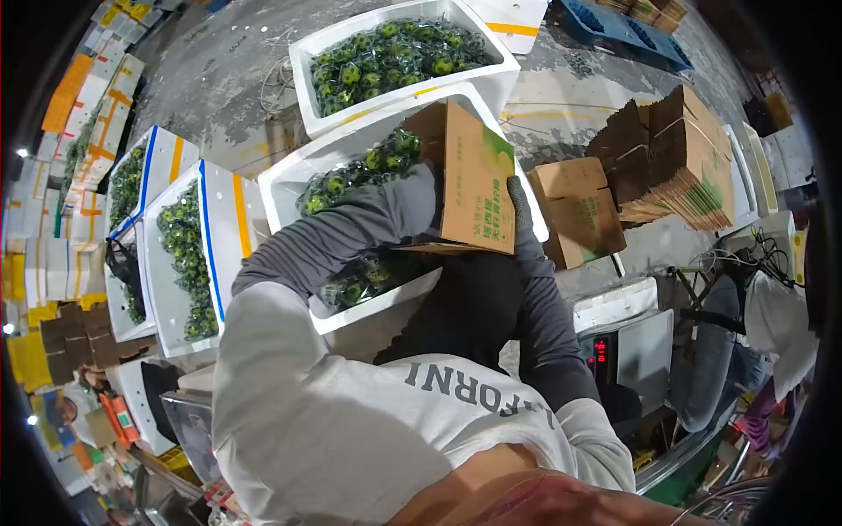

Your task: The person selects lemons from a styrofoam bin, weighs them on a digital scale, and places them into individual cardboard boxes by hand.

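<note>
An open cardboard box [474, 184] with green print stands tilted over a white foam crate [279, 180] holding bagged green limes [386, 158]. My left arm, in a grey sleeve [351, 215], reaches into the box's open side. The box hides my left hand, so its fingers do not show. At the box's right side, my right hand [519, 203], in a dark glove, is closed on the cardboard edge. More bagged limes [373, 276] lie in the crate beneath my left forearm.
Ahead sits another foam crate [301, 70] of limes. Foam crates with blue tape [203, 237] stand at left. To the right are an opened carton [579, 210], stacked flat cartons [684, 158] and a scale with a red display [601, 351]. Another person's leg [712, 351] is at far right.
</note>
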{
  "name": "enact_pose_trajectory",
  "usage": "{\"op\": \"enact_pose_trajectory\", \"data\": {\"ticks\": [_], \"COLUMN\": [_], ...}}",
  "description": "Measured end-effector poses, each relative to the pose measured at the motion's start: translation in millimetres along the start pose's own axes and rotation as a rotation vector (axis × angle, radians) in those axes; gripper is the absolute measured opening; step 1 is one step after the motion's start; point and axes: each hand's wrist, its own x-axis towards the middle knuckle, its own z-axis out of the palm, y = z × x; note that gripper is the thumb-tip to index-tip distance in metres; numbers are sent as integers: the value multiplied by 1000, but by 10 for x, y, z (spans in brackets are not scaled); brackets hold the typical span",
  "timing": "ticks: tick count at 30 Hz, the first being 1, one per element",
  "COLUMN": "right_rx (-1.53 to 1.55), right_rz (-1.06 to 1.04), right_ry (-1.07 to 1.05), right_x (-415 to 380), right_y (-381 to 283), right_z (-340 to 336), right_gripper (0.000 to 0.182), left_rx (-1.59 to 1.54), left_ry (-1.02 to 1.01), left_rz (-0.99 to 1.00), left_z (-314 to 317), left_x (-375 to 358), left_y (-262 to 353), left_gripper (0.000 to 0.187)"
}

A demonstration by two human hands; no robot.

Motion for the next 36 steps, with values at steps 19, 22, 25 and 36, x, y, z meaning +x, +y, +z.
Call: {"op": "enact_pose_trajectory", "data": {"ticks": [19, 22, 25, 36], "right_rx": [82, 115, 129, 225], "right_rz": [31, -8, -72, -378], "right_ry": [13, 11, 11, 75], "right_x": [-255, -316, -455, -1351], "right_y": [-201, -265, -356, -635], "right_z": [-119, -178, -214, -669], "right_gripper": [46, 46, 46, 47], "left_rx": [-915, -954, -907, -1145], "left_ry": [-552, -579, -607, -169], "left_rz": [-823, -1005, -966, -962], "left_z": [103, 273, 409, 812], "left_x": [-739, -423, -229, -448], "left_y": [528, 400, 239, 222], "left_gripper": [95, 94, 84, 65]}}
